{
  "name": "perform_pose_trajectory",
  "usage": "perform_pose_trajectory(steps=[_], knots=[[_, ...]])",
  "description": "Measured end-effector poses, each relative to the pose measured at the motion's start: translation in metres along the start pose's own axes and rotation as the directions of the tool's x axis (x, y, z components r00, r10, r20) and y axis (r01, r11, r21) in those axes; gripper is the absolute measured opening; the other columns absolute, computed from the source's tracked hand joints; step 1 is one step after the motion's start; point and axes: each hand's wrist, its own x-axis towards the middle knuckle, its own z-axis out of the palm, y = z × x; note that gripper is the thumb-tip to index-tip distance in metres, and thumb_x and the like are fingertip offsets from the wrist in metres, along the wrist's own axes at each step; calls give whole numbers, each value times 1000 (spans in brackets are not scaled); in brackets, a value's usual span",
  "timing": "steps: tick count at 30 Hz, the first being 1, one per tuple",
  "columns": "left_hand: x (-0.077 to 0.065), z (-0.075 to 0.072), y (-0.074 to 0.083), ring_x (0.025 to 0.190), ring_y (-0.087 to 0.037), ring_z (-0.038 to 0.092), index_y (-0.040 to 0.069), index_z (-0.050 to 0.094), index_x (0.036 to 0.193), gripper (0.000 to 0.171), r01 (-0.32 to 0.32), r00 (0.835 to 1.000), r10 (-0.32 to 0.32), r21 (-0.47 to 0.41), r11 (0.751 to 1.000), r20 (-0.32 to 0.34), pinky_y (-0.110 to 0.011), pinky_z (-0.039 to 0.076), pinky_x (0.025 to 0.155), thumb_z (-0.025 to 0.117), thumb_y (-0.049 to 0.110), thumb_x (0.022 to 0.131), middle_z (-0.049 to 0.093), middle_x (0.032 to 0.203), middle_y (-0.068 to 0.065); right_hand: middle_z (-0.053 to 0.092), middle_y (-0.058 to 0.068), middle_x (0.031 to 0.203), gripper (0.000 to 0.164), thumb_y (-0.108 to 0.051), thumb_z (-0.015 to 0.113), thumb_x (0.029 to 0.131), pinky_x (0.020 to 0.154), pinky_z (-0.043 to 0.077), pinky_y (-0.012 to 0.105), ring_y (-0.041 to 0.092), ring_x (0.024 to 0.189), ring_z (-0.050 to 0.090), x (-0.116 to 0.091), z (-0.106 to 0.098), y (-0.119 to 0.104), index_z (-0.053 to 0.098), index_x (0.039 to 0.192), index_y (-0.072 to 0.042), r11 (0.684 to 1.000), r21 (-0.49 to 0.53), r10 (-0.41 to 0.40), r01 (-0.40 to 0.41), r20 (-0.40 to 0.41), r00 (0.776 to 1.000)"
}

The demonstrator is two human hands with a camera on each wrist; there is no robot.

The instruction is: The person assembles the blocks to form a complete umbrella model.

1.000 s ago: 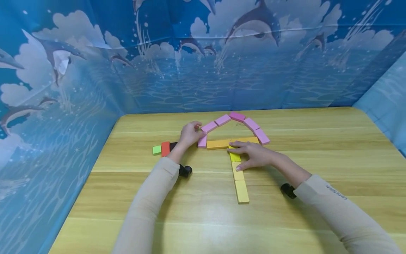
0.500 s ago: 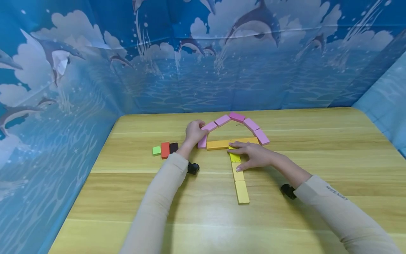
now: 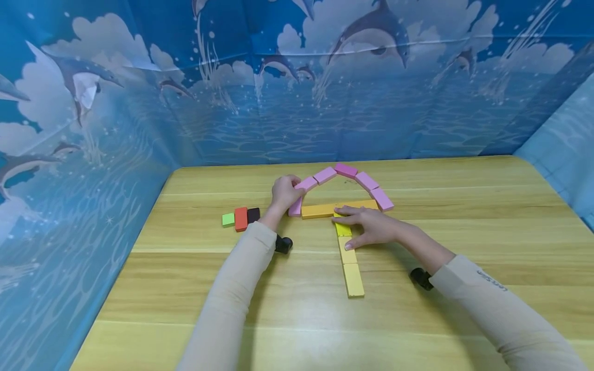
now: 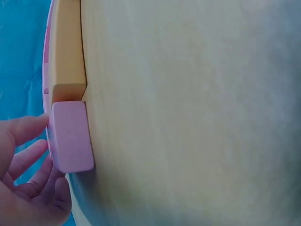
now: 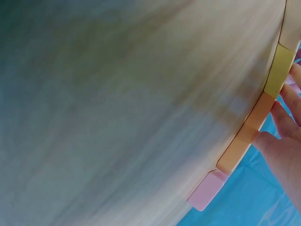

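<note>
My left hand (image 3: 285, 193) is at the left end of a pink block arch (image 3: 325, 175). Its thumb and fingers pinch the lowest left pink block (image 4: 71, 136), whose end butts against an orange bar (image 3: 317, 211). Relaxed fingers of my right hand (image 3: 376, 225) rest where that bar meets a bright yellow block (image 3: 343, 230). The thumb lies over the paler yellow block (image 3: 348, 256) below it, with another pale yellow block (image 3: 353, 281) at the bottom of this stem. In the right wrist view, fingertips touch the orange bar (image 5: 247, 134) and the yellow block (image 5: 279, 70).
To the left of my left hand lie a green block (image 3: 228, 220), a red block (image 3: 241, 219) and a black block (image 3: 253, 215) in a row. A blue dolphin-print curtain (image 3: 287, 113) surrounds the back and sides of the wooden table (image 3: 441, 196).
My left hand has moved a little right and onto the pink corner blocks, which uncovers the black block. My right hand has stayed still.
</note>
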Motion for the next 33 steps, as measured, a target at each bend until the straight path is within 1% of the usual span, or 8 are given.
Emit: perform_pose_trajectory(steps=[3, 6, 10, 13, 18, 22, 26, 33], knots=[[1, -1, 4, 96, -25, 59, 1, 64, 116, 35, -3, 1000, 3, 1, 1000, 9, -36, 46, 82, 69, 13, 83, 65, 105, -14, 32, 20, 146, 72, -39, 70, 81, 103, 29, 53, 39, 135, 25, 0, 0, 2, 45, 138, -4, 1000, 4, 1, -1, 2, 1000], [5, 2, 10, 97, -24, 58, 3, 63, 119, 38, -9, 1000, 8, 10, 1000, 23, -35, 46, 82, 69, 15, 83, 64, 108, -13, 31, 19, 147, 72, -42, 68, 82, 103, 29, 52, 38, 135, 25, -2, 0, 4, 45, 138, -4, 1000, 0, 7, -7, 4, 1000], [11, 8, 19, 96, -22, 58, 7, 61, 122, 42, 4, 999, -6, 41, 999, 50, -34, 45, 80, 68, 20, 83, 64, 109, -11, 32, 19, 147, 72, -41, 69, 81, 103, 29, 52, 38, 135, 25, -3, 0, 4, 45, 138, -5, 1000, -3, 5, -5, -1, 1000], [15, 12, 26, 94, -21, 58, 10, 60, 124, 44, 20, 998, -26, 101, 995, 61, -37, 43, 82, 69, 24, 83, 65, 106, -7, 32, 19, 146, 71, -39, 70, 81, 104, 28, 51, 38, 135, 25, -3, -1, 3, 45, 138, -4, 1000, 6, -2, 2, -5, 1000], [19, 19, 34, 93, -21, 57, 15, 61, 125, 44, 26, 997, -41, 223, 974, 60, -46, 37, 86, 68, 31, 85, 65, 106, -2, 31, 19, 147, 72, -39, 70, 81, 104, 26, 53, 38, 136, 24, -3, 0, 0, 45, 138, -4, 1000, 9, 5, -5, 4, 1000], [20, 23, 33, 95, -22, 58, 15, 62, 122, 40, 26, 998, -42, 290, 957, 48, -46, 38, 85, 67, 32, 86, 64, 111, -3, 32, 18, 147, 72, -40, 70, 81, 105, 27, 51, 37, 136, 24, -1, 2, 0, 45, 138, -5, 1000, -2, -3, 3, 9, 1000], [22, 26, 31, 93, -23, 59, 15, 64, 118, 35, 21, 999, -32, 337, 941, 29, -46, 38, 85, 65, 32, 88, 64, 109, -4, 31, 18, 147, 72, -41, 69, 81, 104, 26, 53, 37, 136, 24, 0, 3, -1, 44, 139, -5, 1000, -2, 2, -2, 13, 1000], [24, 29, 30, 91, -22, 59, 15, 65, 117, 32, 2, 1000, -10, 348, 937, 21, -46, 39, 85, 63, 30, 89, 64, 105, -3, 31, 18, 148, 73, -40, 71, 80, 104, 19, 60, 36, 137, 23, -3, 0, -1, 45, 138, -6, 999, 22, 41, -41, 15, 999]])
